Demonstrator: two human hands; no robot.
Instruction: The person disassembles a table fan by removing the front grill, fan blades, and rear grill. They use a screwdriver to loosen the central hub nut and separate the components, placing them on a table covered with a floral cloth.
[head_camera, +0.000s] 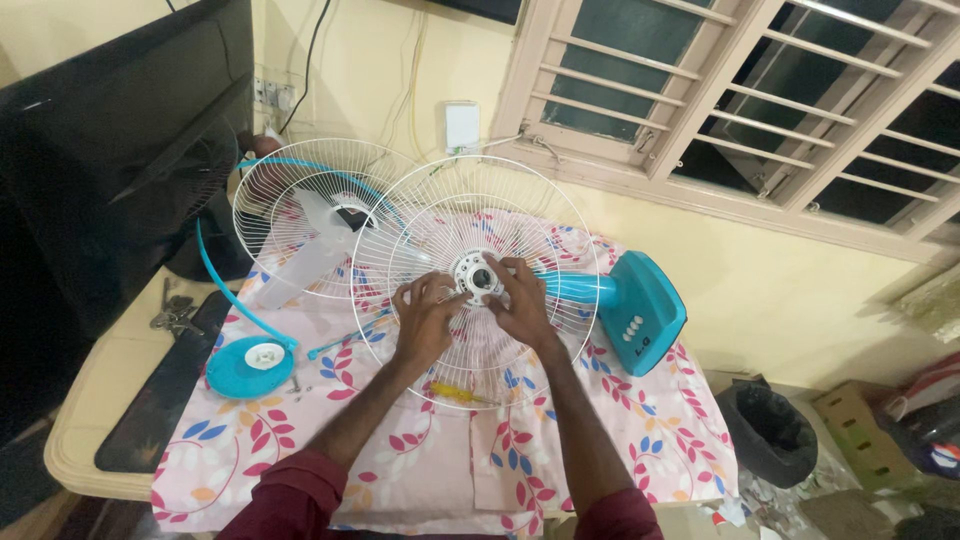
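Observation:
A white wire fan guard (470, 210) lies over the fan's motor hub (477, 279) on a table covered with a floral cloth (640, 420). My left hand (425, 318) rests on the guard just left of the hub, fingers curled on the wires. My right hand (520, 298) presses the guard at the hub's right side. The fan's teal stem and base (640, 312) stick out to the right. A yellow screwdriver (455, 393) lies under my left forearm.
A second white guard (295, 215) with a white blade (318, 248) leans at the back left. A teal round cap (250, 366) and teal rim ring (215, 280) lie left. Black monitor (110, 150), keys (175, 315), black bin (768, 430) at right.

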